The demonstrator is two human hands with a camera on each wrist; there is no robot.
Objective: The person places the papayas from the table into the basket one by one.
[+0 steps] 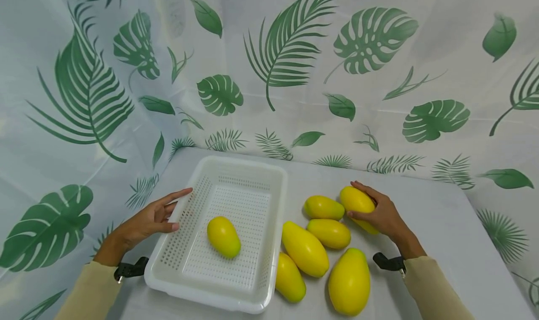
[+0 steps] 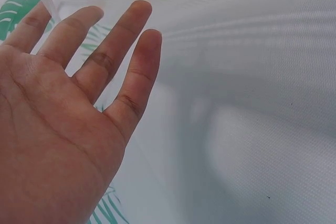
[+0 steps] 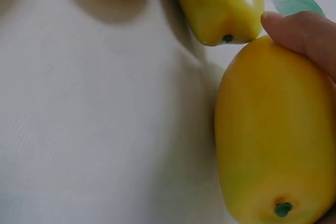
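Note:
My left hand (image 1: 145, 221) is at the left rim of a white perforated plastic basket (image 1: 280, 226), thumb and index finger over the edge. In the left wrist view the other fingers (image 2: 142, 72) extend loosely beside the outer wall. Inside the basket lies one yellow mango (image 1: 223, 237) with a greenish end. To the basket's right my right hand (image 1: 389, 215) grips another yellow mango (image 1: 357, 199), its thumb on the near side and fingers over the far side. This mango fills the right of the right wrist view, a dark green stem end (image 3: 283, 209) facing the camera.
Several more yellow fruits lie between basket and right hand: two smaller mangoes (image 1: 324, 207), a long one (image 1: 305, 250), one against the basket (image 1: 289, 279), and a large papaya-like one (image 1: 349, 282). A white cloth covers the table (image 1: 442, 226). A leaf-printed curtain (image 1: 294, 123) hangs behind.

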